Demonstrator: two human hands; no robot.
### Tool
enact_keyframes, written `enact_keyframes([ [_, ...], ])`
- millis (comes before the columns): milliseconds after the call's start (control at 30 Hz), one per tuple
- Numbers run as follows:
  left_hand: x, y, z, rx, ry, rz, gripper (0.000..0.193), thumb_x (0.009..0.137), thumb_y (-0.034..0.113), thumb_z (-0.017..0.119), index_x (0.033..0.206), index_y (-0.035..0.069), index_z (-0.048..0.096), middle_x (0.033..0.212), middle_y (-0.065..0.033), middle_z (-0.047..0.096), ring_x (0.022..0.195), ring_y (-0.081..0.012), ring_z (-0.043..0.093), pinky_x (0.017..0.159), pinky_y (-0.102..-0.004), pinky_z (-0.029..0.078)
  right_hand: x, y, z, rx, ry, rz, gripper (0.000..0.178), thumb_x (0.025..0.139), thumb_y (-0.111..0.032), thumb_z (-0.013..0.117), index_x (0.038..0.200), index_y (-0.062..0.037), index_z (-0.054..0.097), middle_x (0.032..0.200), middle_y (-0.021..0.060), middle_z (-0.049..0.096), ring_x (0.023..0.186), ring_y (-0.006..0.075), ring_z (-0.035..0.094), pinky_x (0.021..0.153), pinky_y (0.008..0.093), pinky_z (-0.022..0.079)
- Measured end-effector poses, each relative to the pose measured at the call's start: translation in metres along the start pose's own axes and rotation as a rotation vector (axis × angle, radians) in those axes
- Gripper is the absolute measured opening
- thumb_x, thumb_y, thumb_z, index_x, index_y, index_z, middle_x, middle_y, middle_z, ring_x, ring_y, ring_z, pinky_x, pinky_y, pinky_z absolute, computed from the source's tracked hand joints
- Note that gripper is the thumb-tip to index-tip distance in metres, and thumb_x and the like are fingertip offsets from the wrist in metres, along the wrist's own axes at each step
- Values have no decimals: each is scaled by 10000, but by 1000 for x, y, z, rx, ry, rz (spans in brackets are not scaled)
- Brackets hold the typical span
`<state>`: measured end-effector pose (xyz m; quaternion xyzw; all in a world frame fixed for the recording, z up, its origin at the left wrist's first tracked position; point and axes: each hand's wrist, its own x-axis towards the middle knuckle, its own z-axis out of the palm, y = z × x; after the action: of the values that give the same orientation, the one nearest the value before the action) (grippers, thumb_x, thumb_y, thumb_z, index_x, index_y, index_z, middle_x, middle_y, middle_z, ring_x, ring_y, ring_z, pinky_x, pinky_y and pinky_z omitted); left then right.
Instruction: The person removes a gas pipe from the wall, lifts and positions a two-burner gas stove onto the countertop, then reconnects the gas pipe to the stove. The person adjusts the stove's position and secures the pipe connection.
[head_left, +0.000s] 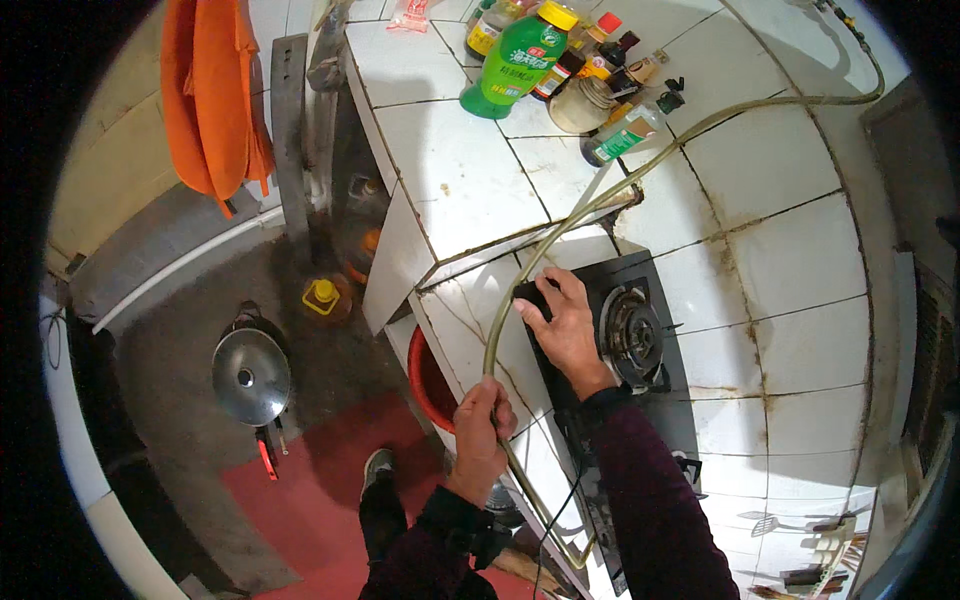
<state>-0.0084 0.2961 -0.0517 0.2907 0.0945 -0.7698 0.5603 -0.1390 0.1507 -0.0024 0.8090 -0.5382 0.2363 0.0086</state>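
Observation:
My left hand [480, 440] is closed around a yellowish rubber gas hose [560, 225] at the counter's front edge. The hose runs from the upper right, over the raised tiled ledge, through my fist and on downward. My right hand [565, 335] reaches over the black gas stove [685, 430], its fingers and thumb bent around the far left corner. What lies under the palm is hidden. Just right of that hand sits a round burner [634, 335]. A thin black cable [560, 520] hangs near the stove's front.
A green bottle with a yellow cap [520, 60], a glass jar [582, 105] and several sauce bottles stand on the ledge. Below the counter is a red bucket [428, 380]. A lidded wok [250, 375] and an oil jug [325, 297] rest on the floor. Orange cloth [207, 95] hangs upper left.

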Motion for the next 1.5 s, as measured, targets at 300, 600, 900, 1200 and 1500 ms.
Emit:
enact_keyframes([
  [300,7,47,23,141,-72,55,290,1036,358,560,893,106,563,683,13,483,558,-107,430,522,-253,373,10,-7,-15,60,-66,64,461,835,-329,791,1161,-17,696,1242,192,608,1205,367,548,1011,434,469],
  [600,-75,-89,27,245,-376,-366,341,1080,391,464,1011,69,550,876,-93,623,777,-197,588,755,-357,509,-157,-17,-187,970,-143,781,322,1031,-185,604,1287,9,628,1174,84,686,1073,166,646,974,294,489],
  [900,-106,-141,22,825,-464,-326,506,1065,510,421,1030,21,550,1073,-217,688,1033,-301,691,939,-404,572,-489,-150,-278,635,-346,1227,345,923,-153,754,1233,-28,664,1072,71,695,930,172,685,817,332,563],
  [1200,-128,-135,3,1000,-357,-378,398,1065,435,486,1063,54,604,1210,-169,651,1279,-282,567,1068,-428,485,-593,-108,-232,1636,861,1461,339,935,-127,583,1222,46,528,971,185,656,665,212,576,592,340,476],
  [1500,-158,-171,-27,798,-381,-440,265,1018,141,619,1245,25,550,1391,-142,526,1386,-300,456,1120,-408,431,-623,-83,-233,1579,555,1484,380,994,-126,535,1328,54,510,1046,234,680,800,233,660,739,381,567],
])
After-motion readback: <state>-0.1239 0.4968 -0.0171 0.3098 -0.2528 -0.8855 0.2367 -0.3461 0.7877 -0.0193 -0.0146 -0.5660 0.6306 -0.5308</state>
